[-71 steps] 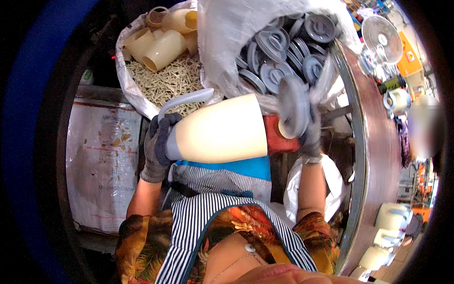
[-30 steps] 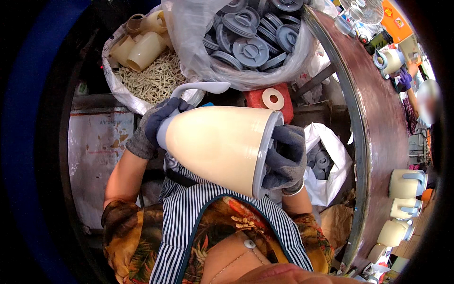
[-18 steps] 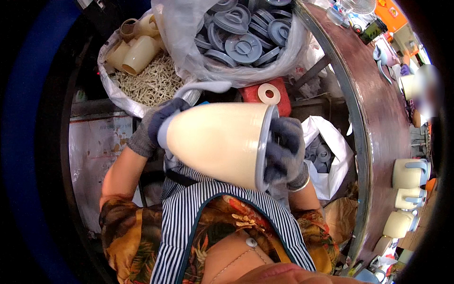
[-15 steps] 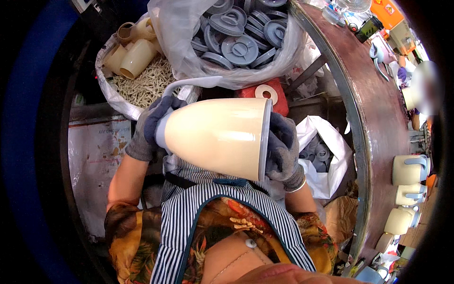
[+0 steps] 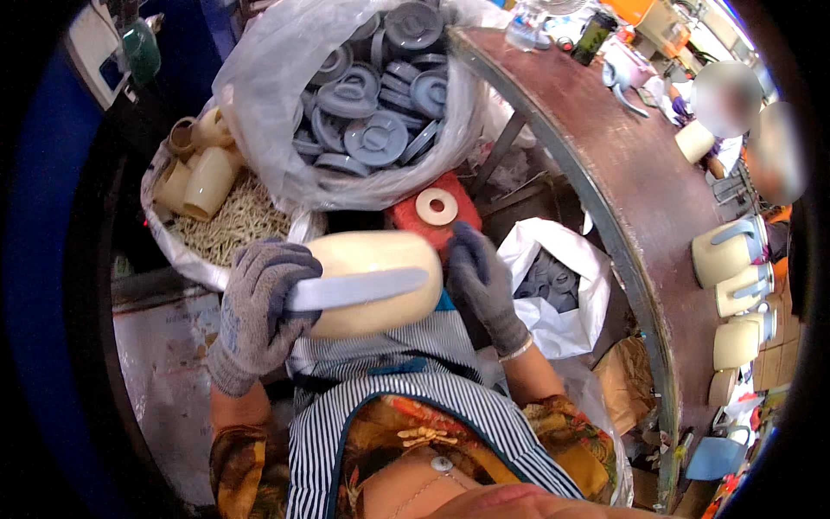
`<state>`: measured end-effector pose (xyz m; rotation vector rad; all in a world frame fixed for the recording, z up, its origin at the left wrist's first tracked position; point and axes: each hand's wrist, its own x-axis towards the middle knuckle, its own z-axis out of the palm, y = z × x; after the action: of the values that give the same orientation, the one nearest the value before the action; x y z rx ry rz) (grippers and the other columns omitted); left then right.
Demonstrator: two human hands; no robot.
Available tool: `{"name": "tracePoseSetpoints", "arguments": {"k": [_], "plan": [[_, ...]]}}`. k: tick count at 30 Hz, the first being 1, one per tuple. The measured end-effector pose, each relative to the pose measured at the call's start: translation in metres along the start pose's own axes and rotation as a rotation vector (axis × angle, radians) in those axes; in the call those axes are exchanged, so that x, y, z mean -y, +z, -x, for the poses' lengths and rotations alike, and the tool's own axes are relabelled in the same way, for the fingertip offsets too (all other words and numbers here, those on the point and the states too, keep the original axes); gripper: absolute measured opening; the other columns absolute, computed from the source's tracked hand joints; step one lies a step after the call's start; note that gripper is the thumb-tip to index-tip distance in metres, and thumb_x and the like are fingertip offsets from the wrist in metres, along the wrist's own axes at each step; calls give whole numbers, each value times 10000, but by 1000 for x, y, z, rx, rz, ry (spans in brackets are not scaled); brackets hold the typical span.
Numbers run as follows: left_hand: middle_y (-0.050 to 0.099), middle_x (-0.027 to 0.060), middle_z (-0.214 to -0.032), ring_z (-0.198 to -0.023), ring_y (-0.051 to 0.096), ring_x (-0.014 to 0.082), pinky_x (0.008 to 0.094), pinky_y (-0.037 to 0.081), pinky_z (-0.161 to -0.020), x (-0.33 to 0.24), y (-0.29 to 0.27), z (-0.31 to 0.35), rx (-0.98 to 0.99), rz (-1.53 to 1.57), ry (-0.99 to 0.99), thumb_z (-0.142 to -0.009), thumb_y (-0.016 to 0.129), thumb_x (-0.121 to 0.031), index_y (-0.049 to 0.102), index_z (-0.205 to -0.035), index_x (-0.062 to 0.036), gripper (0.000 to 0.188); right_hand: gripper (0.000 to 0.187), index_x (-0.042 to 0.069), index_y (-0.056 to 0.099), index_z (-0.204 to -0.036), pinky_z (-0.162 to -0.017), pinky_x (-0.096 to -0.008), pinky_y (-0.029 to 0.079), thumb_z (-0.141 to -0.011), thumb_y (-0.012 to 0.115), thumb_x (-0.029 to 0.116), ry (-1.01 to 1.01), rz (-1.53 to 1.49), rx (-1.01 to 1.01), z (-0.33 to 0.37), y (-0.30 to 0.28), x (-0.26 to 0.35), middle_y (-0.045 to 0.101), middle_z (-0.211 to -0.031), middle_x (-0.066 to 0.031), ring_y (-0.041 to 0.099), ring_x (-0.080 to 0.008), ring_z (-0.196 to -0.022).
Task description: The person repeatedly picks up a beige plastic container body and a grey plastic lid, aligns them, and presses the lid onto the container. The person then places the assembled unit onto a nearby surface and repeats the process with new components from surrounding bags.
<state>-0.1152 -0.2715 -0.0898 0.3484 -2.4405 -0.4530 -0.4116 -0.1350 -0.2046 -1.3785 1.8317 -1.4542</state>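
Observation:
A cream jug body with a pale grey-blue handle lies sideways in front of my apron, its handle facing up. My gloved left hand is closed around the jug's left end, where the handle joins it. My gloved right hand is beside the jug's right end, fingers partly stretched and nothing seen in them. A small gap shows between it and the jug. Just beyond the jug, a cream ring rests on a red block.
Ahead stands a clear plastic bag of grey lids. Left of it, a white sack holds cream cups and pale pellets. On my right are a white bag of dark grey parts and a curved brown bench bearing several jugs. Other people work beyond.
The jug has turned so its handle now faces up. My right hand has come off its wide rim. The view has shifted, and the bags and bench appear further left.

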Motion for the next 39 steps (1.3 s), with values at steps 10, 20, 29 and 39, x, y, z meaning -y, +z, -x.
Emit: {"name": "tracePoseSetpoints", "arguments": {"k": [10,20,29,39], "plan": [[477,186,-1413,-1338,415,400,504,321,-1108,-31,14,-80,-276,23,137,-770,752,-421,492,-1385,-44,767,483,-21,576,-1197,-835,-342,501,-842,700,283,-309,111,-622,26,-105,56,639,-1100,-91,617,-207,-986],[597,139,-1231,-1179,533,338,476,391,-1027,99,189,4,2,-56,-124,-862,660,-283,604,-1194,-54,407,893,-58,418,-1405,-1037,-427,405,-845,649,598,-113,975,-1126,-58,-385,7,501,-1353,-303,520,-402,-1240],[616,116,-1182,-1189,528,329,477,406,-1020,139,220,51,-69,-183,-314,-874,627,-263,613,-1147,-89,324,333,48,632,-1112,-875,-424,507,-822,708,194,-581,684,-220,-80,-78,-38,660,-1061,-158,637,-355,-968],[582,174,-1229,-1183,521,360,502,402,-1014,162,239,64,-11,-236,-379,-793,652,-294,591,-1168,-21,468,553,110,542,-1341,-1025,-476,404,-835,648,305,-608,492,23,-52,166,-94,478,-1419,-137,484,-342,-1242]]}}
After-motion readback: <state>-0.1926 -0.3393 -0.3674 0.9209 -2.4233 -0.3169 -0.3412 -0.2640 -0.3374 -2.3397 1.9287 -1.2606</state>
